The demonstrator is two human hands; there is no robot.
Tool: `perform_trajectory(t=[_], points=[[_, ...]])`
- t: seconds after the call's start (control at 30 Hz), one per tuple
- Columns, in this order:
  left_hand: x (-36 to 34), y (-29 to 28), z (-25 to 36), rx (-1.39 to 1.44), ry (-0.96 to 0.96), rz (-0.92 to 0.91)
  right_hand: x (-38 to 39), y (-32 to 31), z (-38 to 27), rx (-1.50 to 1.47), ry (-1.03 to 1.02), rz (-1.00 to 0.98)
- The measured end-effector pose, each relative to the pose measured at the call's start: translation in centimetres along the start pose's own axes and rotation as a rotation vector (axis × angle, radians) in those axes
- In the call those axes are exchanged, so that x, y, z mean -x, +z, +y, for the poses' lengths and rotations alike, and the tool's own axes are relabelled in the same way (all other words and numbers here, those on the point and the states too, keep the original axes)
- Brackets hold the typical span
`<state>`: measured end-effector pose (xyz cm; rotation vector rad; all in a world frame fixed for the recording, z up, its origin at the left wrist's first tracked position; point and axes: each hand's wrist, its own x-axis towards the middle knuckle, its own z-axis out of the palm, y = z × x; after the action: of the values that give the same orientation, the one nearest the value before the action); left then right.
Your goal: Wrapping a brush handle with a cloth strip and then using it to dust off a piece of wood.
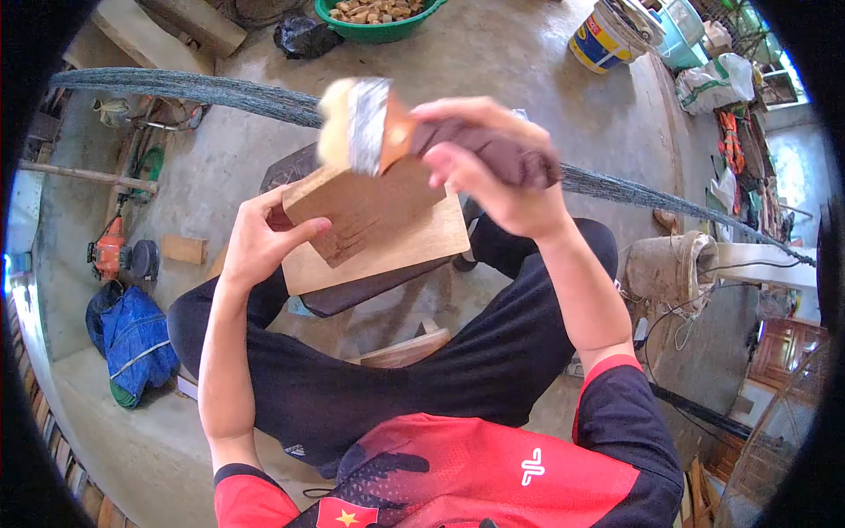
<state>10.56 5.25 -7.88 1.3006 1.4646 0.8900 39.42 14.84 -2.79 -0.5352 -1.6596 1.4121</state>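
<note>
A wide paintbrush [368, 123] with pale bristles, a silvery band and a wooden neck is in my right hand [519, 207]. Its dark brown grip looks like bunched cloth; fingers partly hide it, and motion blurs the brush. My left hand [257, 242] pinches the left edge of a brown wooden block [361, 216], thumb on its top face. The bristles are over the block's far edge; I cannot tell whether they touch. Under the block, a lighter wooden board [400, 253] lies on a dark, flat support [378, 289] between my knees.
A dark netting band [202, 86] stretches across beyond my hands. Farther off stand a green basin [374, 32] of wood pieces and a white-and-blue bucket [607, 40]. An orange-bodied motor tool [110, 251] and blue bag [136, 334] lie left; a dirty bucket [664, 268] stands right.
</note>
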Motion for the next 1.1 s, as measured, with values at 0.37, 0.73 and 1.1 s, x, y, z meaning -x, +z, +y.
perform_trajectory(t=[0.37,0.73,1.1], points=[[-0.6,-0.7,-2.1,0.137,-0.349,-0.112,-1.8,0.6,2.7,0.560,-0.058,0.109],[0.2,-0.3,-3.0,-0.253,0.145,-0.004,-3.5,0.2,4.0,0.368,0.206,-0.027],[1.0,-1.2,-2.8,-0.612,0.019,0.045,-3.1,5.1,5.2,0.219,0.395,-0.152]])
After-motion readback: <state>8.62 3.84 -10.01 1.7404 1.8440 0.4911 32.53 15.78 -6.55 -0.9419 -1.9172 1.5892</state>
